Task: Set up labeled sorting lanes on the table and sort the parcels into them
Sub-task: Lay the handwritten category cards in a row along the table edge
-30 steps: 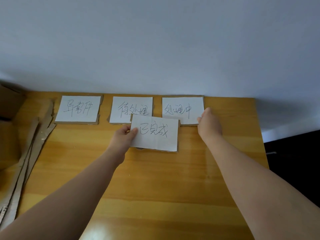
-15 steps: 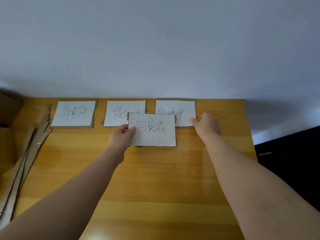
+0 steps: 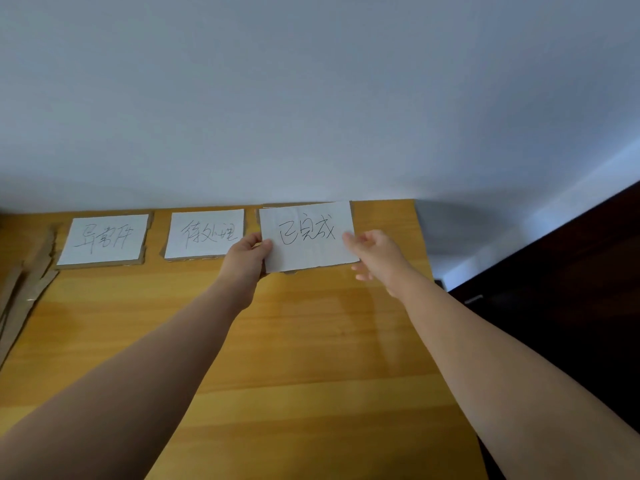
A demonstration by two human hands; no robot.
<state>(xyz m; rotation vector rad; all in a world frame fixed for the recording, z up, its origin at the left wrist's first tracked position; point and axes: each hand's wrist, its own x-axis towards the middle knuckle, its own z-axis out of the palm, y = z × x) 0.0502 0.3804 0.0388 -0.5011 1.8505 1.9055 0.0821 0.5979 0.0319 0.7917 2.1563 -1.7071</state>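
Label card [image 3: 306, 235], paper on cardboard, judged light, stiffish, non-fragile, best taken by edges, is held at back-R of table [image 3: 311, 341] beside 2nd label [image 3: 204, 233]; L hand [image 3: 247, 258] pinches lower-L edge, R hand [image 3: 375, 256] at R edge, grip can't tell.

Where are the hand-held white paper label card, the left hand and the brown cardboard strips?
Hand-held white paper label card [image 3: 308, 233]: head view, face centre.
Left hand [image 3: 246, 258]: head view, back of hand.
Brown cardboard strips [image 3: 27, 292]: head view, upper strip.
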